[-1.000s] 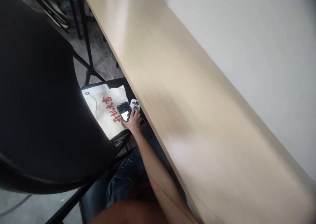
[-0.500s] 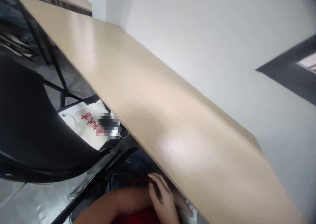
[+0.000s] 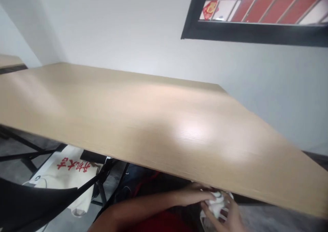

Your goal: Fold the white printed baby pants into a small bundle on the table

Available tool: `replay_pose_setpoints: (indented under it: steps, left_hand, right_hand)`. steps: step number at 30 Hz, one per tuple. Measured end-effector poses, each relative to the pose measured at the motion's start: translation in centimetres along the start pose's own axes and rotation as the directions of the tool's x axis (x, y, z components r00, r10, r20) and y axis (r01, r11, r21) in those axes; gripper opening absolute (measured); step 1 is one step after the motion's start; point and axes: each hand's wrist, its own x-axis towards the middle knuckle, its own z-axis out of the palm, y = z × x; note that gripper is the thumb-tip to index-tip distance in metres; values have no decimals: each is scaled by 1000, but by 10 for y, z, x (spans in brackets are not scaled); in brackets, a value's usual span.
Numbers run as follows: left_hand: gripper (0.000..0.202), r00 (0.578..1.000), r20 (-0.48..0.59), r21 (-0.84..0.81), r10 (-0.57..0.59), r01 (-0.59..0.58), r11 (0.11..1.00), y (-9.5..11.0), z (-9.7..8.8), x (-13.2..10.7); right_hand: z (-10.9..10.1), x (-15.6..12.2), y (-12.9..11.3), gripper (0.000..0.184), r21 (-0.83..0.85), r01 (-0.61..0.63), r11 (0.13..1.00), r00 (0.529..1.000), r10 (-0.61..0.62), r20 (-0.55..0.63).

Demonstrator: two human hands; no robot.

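At the table's front edge, low in the head view, my left hand (image 3: 194,193) reaches across with its fingertips closed on a white, soft-looking bundle (image 3: 216,204). My right hand (image 3: 230,219) curls round the same bundle from the right, thumb and fingers on either side of it. Under and beside the bundle shows a white openwork, basket-like thing (image 3: 204,221), partly covered by my right hand. The table edge hides part of my left hand, and the bundle's exact kind cannot be made out.
A long wooden table (image 3: 143,122) stands against the wall. Below it at left are a cream cloth bag (image 3: 65,174) with red characters, black metal bars and a black chair (image 3: 33,204). A dark-framed window (image 3: 246,32) is at upper right.
My view has turned right and levelled, bringing the window in. My hands, earlier overlapping at the table edge, now appear farther right, with the white bundle visible between them.
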Motion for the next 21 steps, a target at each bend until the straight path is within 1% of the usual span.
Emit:
replay_pose_setpoints:
  steps: [1,2,3,5,6,8,11,14,16,18,19,21]
  left_hand:
    - [21,998,-3,-13,-58,57,998,-2,3,0]
    - [19,995,-15,-11,-102,102,995,-4,7,-1]
    - [18,992,-34,3,-124,124,992,-6,10,-2]
    - [14,988,-103,41,-118,123,992,-11,15,-3]
    - [12,985,-142,66,-99,110,992,-14,16,-3]
    - [12,980,-188,100,-70,90,991,-19,18,-3]
    - [15,971,-234,138,-48,82,987,-22,19,-2]
    - [22,944,-327,147,-39,92,985,-18,24,0]
    - [30,923,-383,141,-46,108,984,-16,29,1]
    - [38,913,-405,134,-49,112,985,-15,33,0]
    - [40,915,-402,131,-42,102,986,-16,34,-1]
    - [39,927,-375,136,10,44,990,-18,36,-2]
  right_hand:
    - [-2,0,-1,82,39,-19,999,1000,19,-17]
    - [-3,-1,-2,73,60,-24,998,999,26,-30]
    - [-5,-2,-3,65,68,-22,997,999,24,-39]
    - [-7,-6,-5,56,72,-18,997,998,22,-56]
    - [-9,-8,-7,54,70,-21,997,997,26,-68]
    - [-13,-11,-9,54,82,-23,996,997,28,-65]
    - [-18,-9,-9,55,105,-21,994,1000,22,-13]
    - [-22,-6,-5,59,92,12,996,999,-16,40]
    - [-24,-5,-3,63,36,49,998,997,-51,64]
    - [-26,-7,-5,65,-89,111,990,991,-104,85]
    - [-28,-9,-9,65,-190,144,971,988,-131,79]
    - [-34,-13,-20,67,-427,196,883,979,-201,33]
